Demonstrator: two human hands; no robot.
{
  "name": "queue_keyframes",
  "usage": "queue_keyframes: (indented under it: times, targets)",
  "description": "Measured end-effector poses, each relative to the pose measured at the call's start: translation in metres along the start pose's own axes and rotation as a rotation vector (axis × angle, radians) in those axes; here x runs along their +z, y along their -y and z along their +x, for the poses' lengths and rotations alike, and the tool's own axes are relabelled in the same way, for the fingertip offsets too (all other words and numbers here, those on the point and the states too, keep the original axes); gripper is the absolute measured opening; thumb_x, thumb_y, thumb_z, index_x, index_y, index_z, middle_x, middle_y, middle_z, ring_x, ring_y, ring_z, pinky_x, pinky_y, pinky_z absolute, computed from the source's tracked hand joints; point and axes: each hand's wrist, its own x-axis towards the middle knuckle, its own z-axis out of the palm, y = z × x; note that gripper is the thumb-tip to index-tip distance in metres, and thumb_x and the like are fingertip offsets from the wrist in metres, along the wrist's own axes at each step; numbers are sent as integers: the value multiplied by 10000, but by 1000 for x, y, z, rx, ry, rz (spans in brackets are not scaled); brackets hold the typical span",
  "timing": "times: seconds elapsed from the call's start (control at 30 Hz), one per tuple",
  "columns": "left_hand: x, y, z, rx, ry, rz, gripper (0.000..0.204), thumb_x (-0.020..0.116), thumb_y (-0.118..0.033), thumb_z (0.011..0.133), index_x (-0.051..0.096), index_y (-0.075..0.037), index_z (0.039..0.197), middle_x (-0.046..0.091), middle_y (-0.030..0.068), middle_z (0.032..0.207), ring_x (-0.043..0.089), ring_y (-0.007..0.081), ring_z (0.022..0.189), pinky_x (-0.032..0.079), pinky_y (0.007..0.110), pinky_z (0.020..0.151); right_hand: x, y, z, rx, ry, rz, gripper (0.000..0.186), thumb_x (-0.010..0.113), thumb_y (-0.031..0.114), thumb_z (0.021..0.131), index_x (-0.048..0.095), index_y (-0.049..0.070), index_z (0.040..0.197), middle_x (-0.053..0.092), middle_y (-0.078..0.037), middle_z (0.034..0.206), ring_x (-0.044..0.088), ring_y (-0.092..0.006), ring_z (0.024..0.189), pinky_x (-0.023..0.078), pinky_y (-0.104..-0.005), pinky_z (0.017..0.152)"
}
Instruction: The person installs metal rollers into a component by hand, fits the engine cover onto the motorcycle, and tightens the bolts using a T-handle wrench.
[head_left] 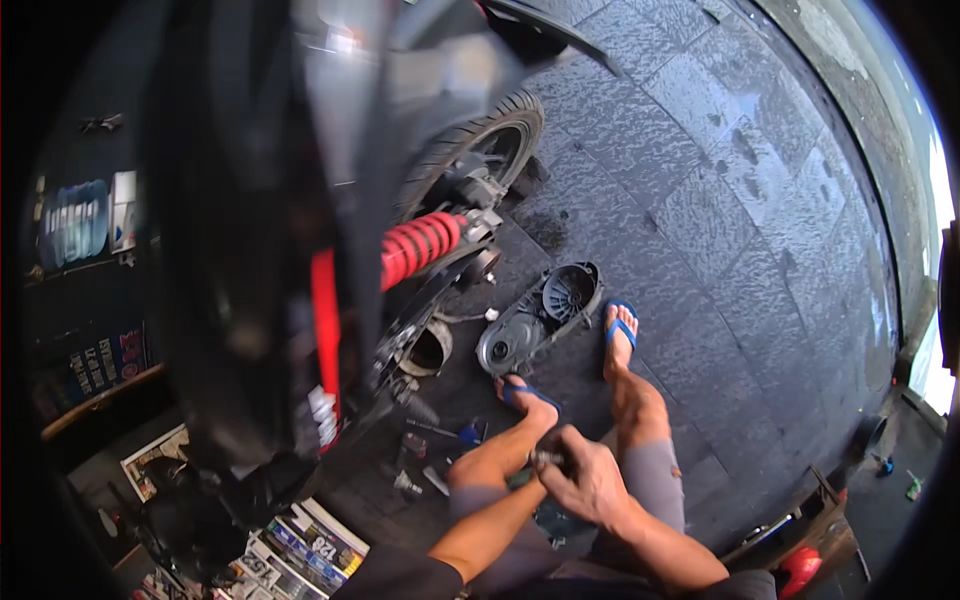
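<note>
My right hand (590, 485) is closed over a small dark metal object (550, 460) in front of my lap. My left hand (544, 472) is behind it at the same object, its fingers mostly hidden. Just past my sandalled feet, a grey elongated cover (515, 340) with a round vented housing lies on the floor. To the left stands a dark scooter (250, 220) with a red rear shock (420, 248), its rear wheel (518, 125) and its exposed drive side. A few tools (415, 445) lie beside my left leg.
The tiled floor (730, 260) stretches right to a curved-looking edge. Newspapers (310, 545) lie at the lower left, near a shelf holding plastic containers (78, 220). At the lower right are a wooden stand (830, 515) and a red object (800, 570).
</note>
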Motion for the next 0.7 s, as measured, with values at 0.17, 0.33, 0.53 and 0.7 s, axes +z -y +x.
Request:
queue_keyframes:
  times: [0.17,0.33,0.53,0.7]
  targets:
    - [36,43,148,-28,-21,-38,370,462,-268,992,657,16,857,652,83,716,649,152,668,533,310,609,-24,-79,55,-10,189,69,282,650,79,870,610,9,1140,676,-154,952,657,-196,781,517,-275,761]
    - [59,77,208,-62,-41,-59,364,458,-262,992,657,13,863,647,76,721,640,144,672,527,306,608,-24,-137,88,127,40,422,217,606,68,930,627,-44,1115,681,-105,983,646,-153,846,519,-274,769]
    - [79,120,235,-47,-56,-74,357,453,-255,993,657,11,870,641,67,728,629,135,678,520,300,608,-2,-211,121,243,-82,434,282,620,114,955,596,-22,1201,663,-38,1019,602,-92,885,484,-215,778]
    - [76,129,235,7,-77,-50,351,449,-249,993,657,9,877,636,60,733,620,128,682,514,296,608,6,-192,103,60,117,550,276,627,145,956,606,-11,1183,659,-12,1019,569,-50,873,447,-181,750]
